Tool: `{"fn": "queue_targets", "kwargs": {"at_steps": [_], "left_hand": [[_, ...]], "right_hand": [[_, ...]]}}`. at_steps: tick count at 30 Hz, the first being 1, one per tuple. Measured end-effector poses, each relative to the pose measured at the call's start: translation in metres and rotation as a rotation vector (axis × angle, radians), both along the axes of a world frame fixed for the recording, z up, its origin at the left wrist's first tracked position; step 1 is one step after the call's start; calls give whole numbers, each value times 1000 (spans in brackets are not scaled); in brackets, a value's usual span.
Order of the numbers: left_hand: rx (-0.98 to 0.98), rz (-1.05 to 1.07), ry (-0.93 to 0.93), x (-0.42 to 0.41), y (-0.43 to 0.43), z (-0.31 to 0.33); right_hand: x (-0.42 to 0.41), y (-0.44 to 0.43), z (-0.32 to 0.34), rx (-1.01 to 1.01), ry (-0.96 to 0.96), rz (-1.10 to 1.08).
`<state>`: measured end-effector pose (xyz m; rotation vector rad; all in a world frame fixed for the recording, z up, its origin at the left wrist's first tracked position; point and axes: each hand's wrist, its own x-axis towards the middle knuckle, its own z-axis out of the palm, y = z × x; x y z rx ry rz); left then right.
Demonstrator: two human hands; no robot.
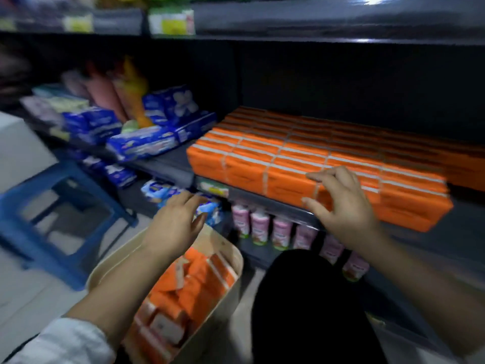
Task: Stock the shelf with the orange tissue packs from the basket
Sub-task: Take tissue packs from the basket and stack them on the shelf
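well, the shelf (168,166) is already carrying a broad block of orange tissue packs (288,153), laid flat in tight rows from the dark back wall out to the front lip. toward the right the front row seems to jut past that lip, though motion blur makes this hard to confirm. below and to the left, the beige basket (237,269) sits on the floor with more orange packs (194,285) jumbled loosely inside, so the job looks well along but not done.

the right hand (343,203) is at the front row, thumb low and fingers spread over the top edge, gripping nothing that i can see. the left hand (175,222) hovers empty above the basket, fingers relaxed.

the likely trouble is the front row. a push that is too light leaves packs hanging over the lip, and a nudge from the next load could tip them onto the pink bottles (259,227) on the shelf below. pulling one pack from the loose heap may also drag its neighbours over the rim.
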<state>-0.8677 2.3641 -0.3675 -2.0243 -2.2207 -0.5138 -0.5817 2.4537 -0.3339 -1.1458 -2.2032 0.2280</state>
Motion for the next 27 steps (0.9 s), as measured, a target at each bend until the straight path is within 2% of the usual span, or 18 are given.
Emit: {"fn": "queue_targets", "kwargs": {"at_steps": [9,13,21,27], "left_hand": [[-127,318,-108,-101,-87,-46],[-210,342,-193,-120,-90,-73],[-204,317,-310,-152,-71,-92],[-235,284,-313,-165,-57,-89]], "right_hand": [[-144,-25,-51,-225,-198,280],[-176,-20,-83,-301,-312,353],[-231,16,-167,-479,-591,366],[-266,23,-233,-425,-847,428]]}}
